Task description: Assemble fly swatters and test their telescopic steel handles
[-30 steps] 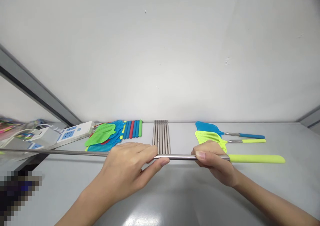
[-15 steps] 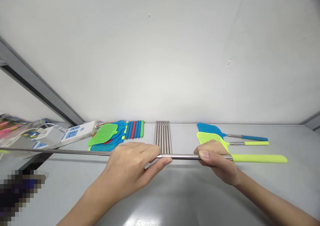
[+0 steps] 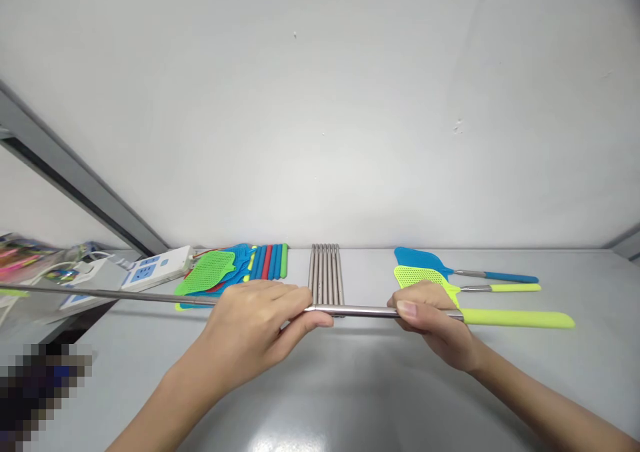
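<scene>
A long telescopic metal rod [image 3: 357, 311] with a yellow-green handle [image 3: 520, 319] runs across the view and leaves it at the left edge, so its far end is hidden. My left hand [image 3: 265, 322] is closed round the extended rod near the middle, thumb along its underside. Closer to the handle, my right hand [image 3: 435, 319] pinches the thicker tube between thumb and fingers. Behind my right hand lie a yellow-green fly swatter [image 3: 420, 277] and a blue fly swatter [image 3: 423, 259], both with short metal shafts. Several metal rods [image 3: 325, 275] lie side by side behind the gap between my hands.
Mesh swatter heads [image 3: 213, 271] in green, blue and red are piled at the left. Beside them is a row of coloured handles [image 3: 273, 262]. A white power strip [image 3: 163, 265] and bagged items [image 3: 20, 259] stand further left. A wall [image 3: 320, 105] rises behind the table [image 3: 370, 385].
My left hand has shifted slightly left along with its grip on the rod, and the rod's left part has risen a little. My right hand stays nearly where it was.
</scene>
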The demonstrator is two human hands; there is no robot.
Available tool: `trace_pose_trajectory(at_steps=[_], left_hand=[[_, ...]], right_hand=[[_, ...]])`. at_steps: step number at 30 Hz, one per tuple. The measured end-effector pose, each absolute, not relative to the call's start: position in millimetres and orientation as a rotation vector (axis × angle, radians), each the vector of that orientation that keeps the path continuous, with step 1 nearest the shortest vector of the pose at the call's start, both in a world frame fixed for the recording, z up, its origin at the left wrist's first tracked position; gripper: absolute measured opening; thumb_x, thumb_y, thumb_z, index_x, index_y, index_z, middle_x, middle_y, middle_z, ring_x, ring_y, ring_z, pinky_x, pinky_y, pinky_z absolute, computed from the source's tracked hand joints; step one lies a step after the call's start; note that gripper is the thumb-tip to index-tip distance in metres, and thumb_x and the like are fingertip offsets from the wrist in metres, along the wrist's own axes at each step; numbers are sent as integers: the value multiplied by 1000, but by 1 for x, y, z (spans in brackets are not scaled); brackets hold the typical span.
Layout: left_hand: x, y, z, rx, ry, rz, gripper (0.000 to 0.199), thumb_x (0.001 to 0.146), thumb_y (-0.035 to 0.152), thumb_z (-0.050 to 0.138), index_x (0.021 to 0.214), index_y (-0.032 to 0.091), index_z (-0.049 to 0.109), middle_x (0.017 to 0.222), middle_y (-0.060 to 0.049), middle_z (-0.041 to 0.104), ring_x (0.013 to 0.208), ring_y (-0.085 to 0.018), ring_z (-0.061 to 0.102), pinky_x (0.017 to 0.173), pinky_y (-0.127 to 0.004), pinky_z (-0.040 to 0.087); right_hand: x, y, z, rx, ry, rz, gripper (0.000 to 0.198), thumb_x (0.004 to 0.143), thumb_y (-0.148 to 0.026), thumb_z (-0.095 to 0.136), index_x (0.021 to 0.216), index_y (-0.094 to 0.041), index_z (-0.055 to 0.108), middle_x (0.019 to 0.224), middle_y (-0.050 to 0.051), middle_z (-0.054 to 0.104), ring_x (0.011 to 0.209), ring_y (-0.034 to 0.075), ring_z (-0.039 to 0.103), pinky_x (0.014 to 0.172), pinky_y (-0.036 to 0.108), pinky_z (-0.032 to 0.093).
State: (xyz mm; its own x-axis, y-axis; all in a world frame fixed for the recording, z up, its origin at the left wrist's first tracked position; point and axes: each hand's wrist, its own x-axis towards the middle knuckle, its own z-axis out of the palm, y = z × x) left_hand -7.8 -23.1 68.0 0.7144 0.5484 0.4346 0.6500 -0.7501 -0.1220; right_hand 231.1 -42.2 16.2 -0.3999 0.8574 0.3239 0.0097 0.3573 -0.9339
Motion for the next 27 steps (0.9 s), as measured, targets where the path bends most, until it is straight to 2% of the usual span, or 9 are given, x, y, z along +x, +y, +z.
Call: trace_pose_trajectory(at_steps=[27], left_hand=[[-14,-18,70,-2664,-996,-422,42,86,43,36,55,18,49,43,4,43,43,-9,42,45,-23,22]], right_hand=[[235,-37,7,-762,-1674,1175,39,81,-33,39,50,-18,23,47,-4,18,44,8,16,44,27,11]])
